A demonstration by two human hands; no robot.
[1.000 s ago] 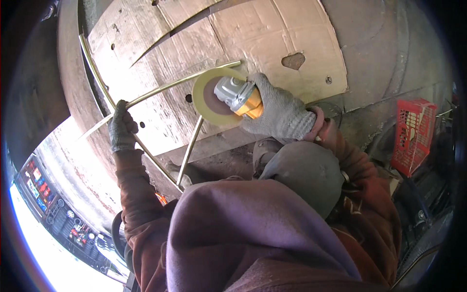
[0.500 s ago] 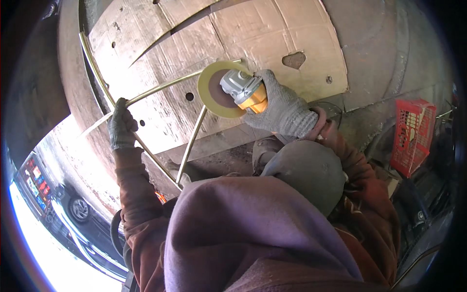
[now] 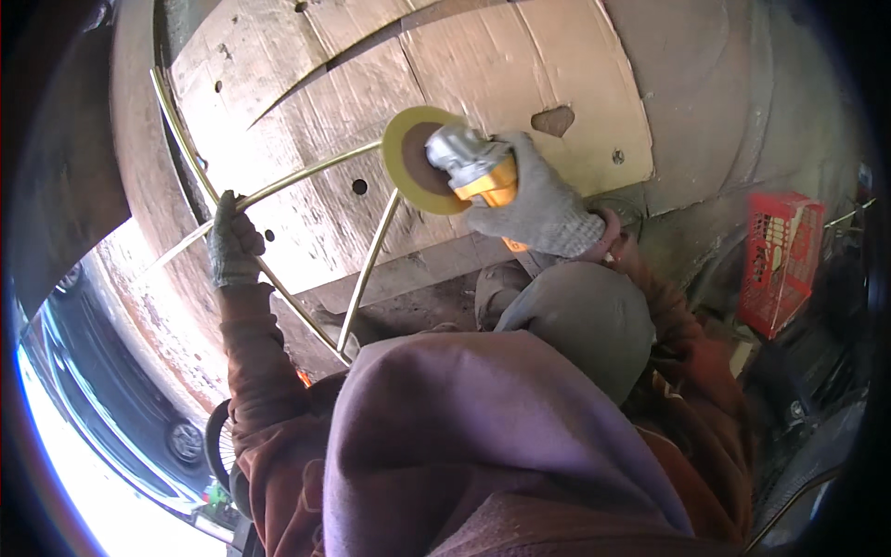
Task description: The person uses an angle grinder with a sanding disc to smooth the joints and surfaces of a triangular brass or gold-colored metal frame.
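Observation:
My gloved left hand (image 3: 232, 246) is closed round a brass-coloured metal tube frame (image 3: 306, 173) where its bars cross. My right hand (image 3: 543, 200), in a grey knit glove, grips an angle grinder (image 3: 497, 183) with a silver head and yellow-orange body. A wide disc (image 3: 397, 160) on the grinder has a yellow rim and a brown centre. It overlaps the ends of two tubes near the middle of the view. Whether it touches them I cannot tell. The frame's lower corner lies close to my knee, and its long bar reaches toward the upper left.
Flattened cardboard sheets (image 3: 520, 56) with holes cover the ground under the frame. A red plastic basket (image 3: 780, 265) stands at the right. A dark car (image 3: 121, 390) shows beyond the floor's edge at the left. My bent knee (image 3: 580, 325) is below the right hand.
The grinder and its disc have shifted slightly up and tilted a little in my right hand. My left hand keeps its hold on the frame. The scene outside at the left has changed.

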